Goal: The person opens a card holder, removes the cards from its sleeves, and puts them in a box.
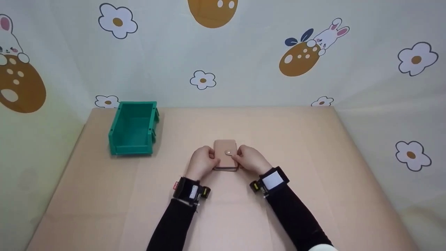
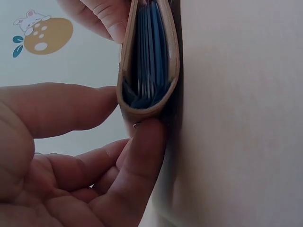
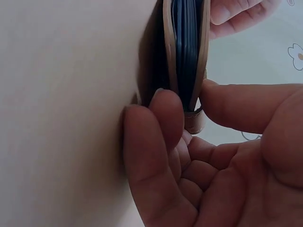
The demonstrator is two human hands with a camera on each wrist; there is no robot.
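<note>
A tan card holder (image 1: 223, 145) lies near the middle of the table, its cover folded over and a short snap strap (image 1: 228, 152) lying across the front. My left hand (image 1: 202, 162) pinches its rounded spine side between thumb and fingers. On the opposite side, my right hand (image 1: 253, 160) pinches the edge by the strap, thumb on top and fingertips low beside the tabletop. Dark blue card sleeves (image 2: 150, 52) show between the covers in the left wrist view. In the right wrist view, the strap (image 3: 194, 122) loops round the holder's open edge.
A green plastic bin (image 1: 131, 150) stands at the back left of the tan table (image 1: 278, 136). Pale cloth walls (image 1: 251, 52) printed with rabbits and flowers rise behind and on both sides. A white rounded object (image 1: 323, 248) shows at the bottom edge, by the right sleeve.
</note>
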